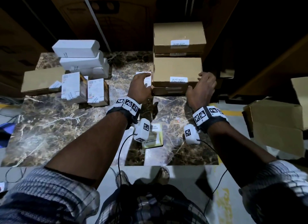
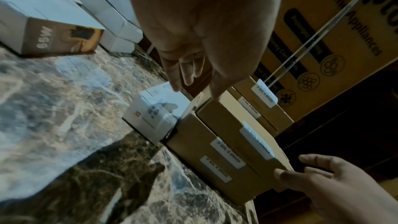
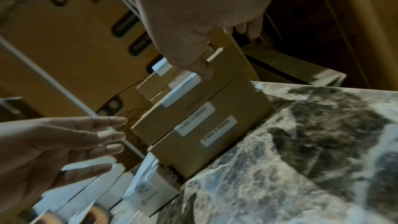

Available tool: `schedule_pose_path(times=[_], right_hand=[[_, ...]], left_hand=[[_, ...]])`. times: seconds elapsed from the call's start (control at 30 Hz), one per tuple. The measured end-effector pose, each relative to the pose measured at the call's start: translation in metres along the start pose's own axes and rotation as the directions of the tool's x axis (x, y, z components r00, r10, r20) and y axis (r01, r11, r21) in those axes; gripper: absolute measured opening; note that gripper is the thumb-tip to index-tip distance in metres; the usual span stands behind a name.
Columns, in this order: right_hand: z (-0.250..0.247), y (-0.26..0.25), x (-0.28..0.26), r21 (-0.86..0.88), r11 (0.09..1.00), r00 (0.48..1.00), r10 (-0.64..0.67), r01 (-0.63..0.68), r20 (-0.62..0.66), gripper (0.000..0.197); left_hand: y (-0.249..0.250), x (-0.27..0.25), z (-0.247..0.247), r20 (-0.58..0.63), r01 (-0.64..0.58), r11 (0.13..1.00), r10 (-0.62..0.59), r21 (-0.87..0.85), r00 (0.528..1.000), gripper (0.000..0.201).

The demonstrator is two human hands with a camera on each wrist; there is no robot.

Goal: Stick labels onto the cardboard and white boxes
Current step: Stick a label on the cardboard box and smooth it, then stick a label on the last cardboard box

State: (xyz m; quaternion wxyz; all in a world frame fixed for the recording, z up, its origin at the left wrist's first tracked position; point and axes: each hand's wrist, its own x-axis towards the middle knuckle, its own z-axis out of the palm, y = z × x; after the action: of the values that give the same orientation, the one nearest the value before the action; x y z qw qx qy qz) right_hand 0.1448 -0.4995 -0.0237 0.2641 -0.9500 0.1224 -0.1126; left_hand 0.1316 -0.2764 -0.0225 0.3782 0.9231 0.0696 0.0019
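Note:
Two stacks of flat cardboard boxes stand at the back right of the marble table. The near stack's top box carries a white seal label folded over its front edge. My left hand is at that box's left end with straight fingers. In the left wrist view its thumb touches the box corner and its fingertips rest on a small white box. My right hand is at the right end, thumb on the front edge, fingers loose behind the corner. A label sheet lies near me.
The far stack bears the same labels. White boxes are piled at the back left, with two printed boxes and a flat cardboard box beside them. A big carton stands behind the table. More cartons sit at the right.

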Motion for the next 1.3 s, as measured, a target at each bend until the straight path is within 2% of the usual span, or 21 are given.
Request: schedule_pose_path(times=[0.13, 0.27, 0.37, 0.47, 0.6, 0.73, 0.8, 0.87, 0.93, 1.03, 1.13, 1.3], right_hand=[[0.005, -0.042, -0.018, -0.071, 0.992, 0.994, -0.107, 0.105, -0.016, 0.048], [0.028, -0.102, -0.046, 0.011, 0.955, 0.955, -0.296, 0.296, 0.030, 0.045], [0.059, -0.159, -0.082, 0.084, 0.900, 0.890, -0.436, 0.428, 0.131, 0.044], [0.097, -0.225, -0.123, 0.215, 0.801, 0.768, -0.597, 0.559, 0.230, 0.037], [0.142, -0.302, -0.176, 0.429, 0.708, 0.659, -0.696, 0.561, 0.287, 0.036], [0.185, -0.374, -0.223, 0.538, 0.679, 0.613, -0.715, 0.499, 0.334, 0.033], [0.208, -0.399, -0.239, 0.541, 0.711, 0.618, -0.684, 0.449, 0.387, 0.033], [0.231, -0.418, -0.247, 0.510, 0.778, 0.657, -0.605, 0.367, 0.450, 0.034], [0.252, -0.430, -0.247, 0.438, 0.855, 0.705, -0.490, 0.277, 0.513, 0.038], [0.280, -0.441, -0.237, 0.277, 0.946, 0.748, -0.308, 0.171, 0.588, 0.053], [0.301, -0.446, -0.226, 0.178, 0.981, 0.791, -0.173, 0.082, 0.587, 0.057], [0.323, -0.451, -0.217, 0.136, 0.991, 0.797, -0.083, 0.001, 0.598, 0.058]], left_hand=[[-0.021, -0.011, -0.035, -0.022, 0.008, 0.999, -0.009, -0.049, 1.000, 0.051], [-0.055, -0.020, -0.083, -0.101, -0.023, 0.993, 0.011, -0.112, 0.995, 0.044], [-0.094, -0.031, -0.129, -0.203, -0.039, 0.987, 0.006, -0.159, 0.979, 0.037], [-0.144, -0.042, -0.182, -0.303, -0.017, 0.986, -0.034, -0.165, 0.952, 0.034], [-0.210, -0.056, -0.242, -0.400, 0.053, 0.990, -0.103, -0.134, 0.911, 0.032], [-0.281, -0.067, -0.291, -0.404, 0.191, 0.972, -0.230, -0.135, 0.885, 0.033], [-0.312, -0.070, -0.307, -0.367, 0.262, 0.959, -0.284, -0.110, 0.886, 0.036], [-0.339, -0.069, -0.317, -0.321, 0.315, 0.946, -0.322, -0.077, 0.890, 0.036], [-0.359, -0.063, -0.324, -0.289, 0.344, 0.937, -0.345, -0.055, 0.893, 0.036], [-0.385, -0.049, -0.326, -0.234, 0.363, 0.932, -0.356, -0.014, 0.905, 0.041], [-0.405, -0.032, -0.323, -0.207, 0.389, 0.921, -0.377, 0.019, 0.903, 0.049], [-0.428, -0.009, -0.322, -0.129, 0.482, 0.875, -0.474, 0.041, 0.871, 0.058]])
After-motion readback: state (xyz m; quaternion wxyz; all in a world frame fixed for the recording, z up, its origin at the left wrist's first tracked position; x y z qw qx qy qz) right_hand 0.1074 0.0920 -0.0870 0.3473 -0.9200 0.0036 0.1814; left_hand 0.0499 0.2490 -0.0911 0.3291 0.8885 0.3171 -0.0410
